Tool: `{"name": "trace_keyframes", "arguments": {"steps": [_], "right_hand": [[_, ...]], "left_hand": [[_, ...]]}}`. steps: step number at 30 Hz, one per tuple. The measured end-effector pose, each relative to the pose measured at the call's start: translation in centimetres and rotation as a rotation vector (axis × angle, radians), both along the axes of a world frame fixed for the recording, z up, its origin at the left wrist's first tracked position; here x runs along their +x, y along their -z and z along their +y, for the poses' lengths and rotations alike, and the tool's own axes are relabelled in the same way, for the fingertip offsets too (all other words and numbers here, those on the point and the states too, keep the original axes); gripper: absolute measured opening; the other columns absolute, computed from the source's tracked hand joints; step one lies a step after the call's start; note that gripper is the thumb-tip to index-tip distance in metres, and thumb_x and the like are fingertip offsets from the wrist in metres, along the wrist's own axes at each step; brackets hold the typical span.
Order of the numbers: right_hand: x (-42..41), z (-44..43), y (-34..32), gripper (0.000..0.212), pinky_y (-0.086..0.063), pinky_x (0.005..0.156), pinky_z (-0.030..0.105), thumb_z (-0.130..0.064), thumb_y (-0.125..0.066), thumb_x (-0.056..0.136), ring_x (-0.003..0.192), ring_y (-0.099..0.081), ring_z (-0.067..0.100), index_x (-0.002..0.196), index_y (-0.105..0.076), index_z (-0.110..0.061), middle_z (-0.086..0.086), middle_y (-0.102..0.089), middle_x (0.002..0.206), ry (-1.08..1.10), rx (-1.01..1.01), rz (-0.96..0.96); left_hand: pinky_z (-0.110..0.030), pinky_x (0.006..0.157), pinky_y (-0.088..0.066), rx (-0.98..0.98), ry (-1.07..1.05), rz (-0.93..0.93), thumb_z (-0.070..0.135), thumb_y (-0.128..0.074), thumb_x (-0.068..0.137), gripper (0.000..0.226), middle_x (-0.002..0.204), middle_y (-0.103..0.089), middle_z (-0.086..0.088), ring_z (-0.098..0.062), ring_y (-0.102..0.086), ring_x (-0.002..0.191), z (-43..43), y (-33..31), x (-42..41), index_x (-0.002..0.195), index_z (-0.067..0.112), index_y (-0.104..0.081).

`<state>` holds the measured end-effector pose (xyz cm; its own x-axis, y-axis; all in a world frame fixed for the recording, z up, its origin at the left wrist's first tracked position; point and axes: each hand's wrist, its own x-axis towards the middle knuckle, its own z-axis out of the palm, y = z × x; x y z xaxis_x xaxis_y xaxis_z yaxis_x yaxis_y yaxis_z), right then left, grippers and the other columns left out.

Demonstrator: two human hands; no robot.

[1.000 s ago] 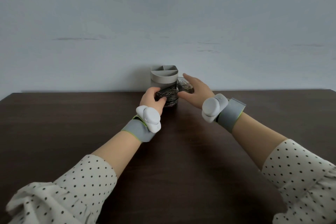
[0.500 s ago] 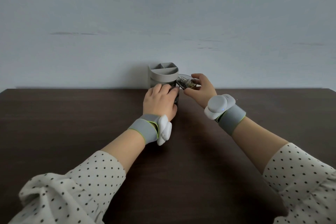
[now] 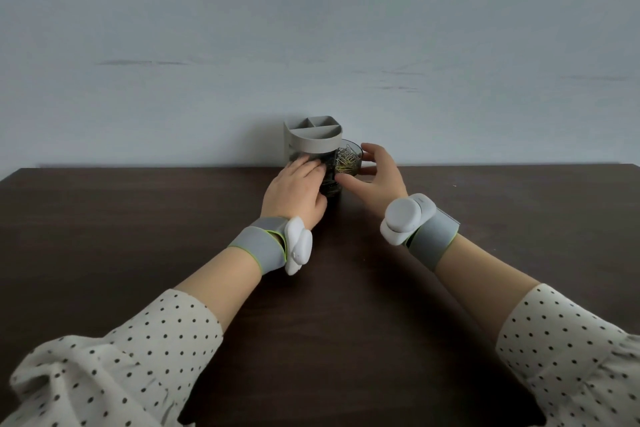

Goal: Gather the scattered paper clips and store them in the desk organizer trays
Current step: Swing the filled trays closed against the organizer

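Note:
A grey desk organizer with divided top compartments stands at the far edge of the dark table, against the wall. A dark transparent swing-out tray full of paper clips sticks out on its right side. My left hand lies palm-down on the organizer's lower front, covering the lower tray. My right hand cups the swung-out tray, thumb on its near side and fingers on its far rim. Both wrists carry grey bands with white sensor pods.
The dark wooden table stretches wide to both sides. A plain pale wall rises right behind the organizer. My dotted sleeves fill the lower corners.
My left hand turned palm-down and settled on the organizer's lower front. My right hand shifted up along the swung-out tray, fingers now around its rim.

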<state>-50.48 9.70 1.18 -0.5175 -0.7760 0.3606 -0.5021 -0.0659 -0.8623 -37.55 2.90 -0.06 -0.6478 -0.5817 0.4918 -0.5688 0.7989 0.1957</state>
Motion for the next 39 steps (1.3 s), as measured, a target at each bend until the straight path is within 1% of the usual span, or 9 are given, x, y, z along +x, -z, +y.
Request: {"name": "trace_keyframes", "arguments": {"steps": [8,10,13,17,19,23,31,35,39], "right_hand": [[0.5,-0.5,0.0,0.038,-0.047,0.087,0.031,-0.025,-0.067,0.076,0.099,-0.056,0.017,0.110,-0.054,-0.017,0.001,-0.058,0.107,0.010,-0.036,0.074],[0.8,-1.1,0.0,0.040,-0.046,0.086,0.030,-0.025,-0.068,0.076,0.102,-0.055,0.017,0.111,-0.051,-0.015,0.004,-0.057,0.113,0.020,-0.035,0.092],[1.1,-2.1,0.1,0.057,-0.042,0.089,0.028,-0.026,-0.070,0.075,0.114,-0.050,0.019,0.123,-0.042,-0.014,0.006,-0.050,0.128,0.037,-0.040,0.005],[1.6,-3.0,0.5,0.076,-0.038,0.100,0.031,-0.029,-0.071,0.074,0.127,-0.041,0.019,0.136,-0.030,-0.014,0.005,-0.041,0.142,-0.026,0.008,-0.163],[2.0,-3.3,0.8,0.072,-0.038,0.095,0.026,-0.027,-0.072,0.073,0.118,-0.045,0.014,0.133,-0.034,-0.015,0.002,-0.048,0.132,-0.053,-0.022,-0.176],[2.8,-4.3,0.8,0.062,-0.045,0.091,0.030,-0.018,-0.073,0.071,0.108,-0.052,0.016,0.123,-0.040,-0.013,-0.003,-0.050,0.111,-0.012,-0.106,-0.229],[1.4,-3.8,1.7,0.078,-0.041,0.094,0.025,-0.019,-0.076,0.070,0.112,-0.047,0.012,0.134,-0.033,-0.016,0.004,-0.050,0.126,-0.122,-0.034,-0.124],[2.0,-4.4,1.9,0.073,-0.040,0.094,0.025,-0.030,-0.076,0.068,0.117,-0.051,0.018,0.130,-0.039,-0.016,0.006,-0.053,0.131,0.037,0.041,-0.110],[2.3,-4.2,2.0,0.077,-0.039,0.088,0.023,-0.039,-0.079,0.063,0.117,-0.051,0.019,0.126,-0.042,-0.014,0.005,-0.055,0.128,0.074,0.102,-0.068]], "left_hand": [[-0.022,0.103,-0.026,0.395,-0.072,0.565,0.006,-0.059,0.079,0.052,0.134,-0.040,-0.023,-0.032,-0.039,0.127,-0.1,-0.1,0.6,0.127,-0.002,-0.041],[-0.033,0.110,-0.029,0.540,-0.156,0.647,0.012,-0.065,0.077,0.066,0.138,-0.034,-0.022,-0.032,-0.035,0.130,-0.6,-0.4,0.5,0.133,0.000,-0.032],[-0.031,0.107,-0.026,0.697,-0.225,0.667,0.017,-0.062,0.080,0.072,0.147,-0.030,-0.015,-0.027,-0.030,0.135,-1.5,-0.8,0.1,0.140,0.006,-0.024],[-0.016,0.073,-0.044,0.843,-0.075,0.754,0.009,-0.055,0.078,0.045,0.119,-0.059,-0.009,-0.020,-0.056,0.104,-2.1,-0.7,0.1,0.123,0.011,-0.051],[-0.009,0.067,-0.042,0.862,-0.032,0.783,0.006,-0.055,0.077,0.044,0.112,-0.061,-0.005,-0.013,-0.056,0.093,-2.2,-0.7,0.2,0.120,0.012,-0.053],[-0.024,0.082,-0.041,0.852,-0.010,0.826,0.008,-0.054,0.080,0.035,0.108,-0.062,-0.005,-0.016,-0.056,0.098,-2.1,-0.5,0.2,0.115,0.012,-0.057],[-0.010,0.081,-0.031,0.666,-0.039,0.794,0.008,-0.047,0.091,0.034,0.126,-0.056,-0.015,-0.020,-0.051,0.112,-2.4,0.1,-0.2,0.125,0.005,-0.050],[-0.008,0.087,-0.027,0.697,-0.102,0.842,0.003,-0.038,0.092,0.038,0.136,-0.050,-0.014,-0.025,-0.044,0.126,-2.5,0.1,-0.9,0.128,0.004,-0.047],[-0.010,0.085,-0.029,0.681,-0.096,0.816,0.001,-0.038,0.091,0.040,0.133,-0.053,-0.014,-0.026,-0.046,0.123,-2.7,0.2,-1.0,0.128,0.007,-0.048]]}}
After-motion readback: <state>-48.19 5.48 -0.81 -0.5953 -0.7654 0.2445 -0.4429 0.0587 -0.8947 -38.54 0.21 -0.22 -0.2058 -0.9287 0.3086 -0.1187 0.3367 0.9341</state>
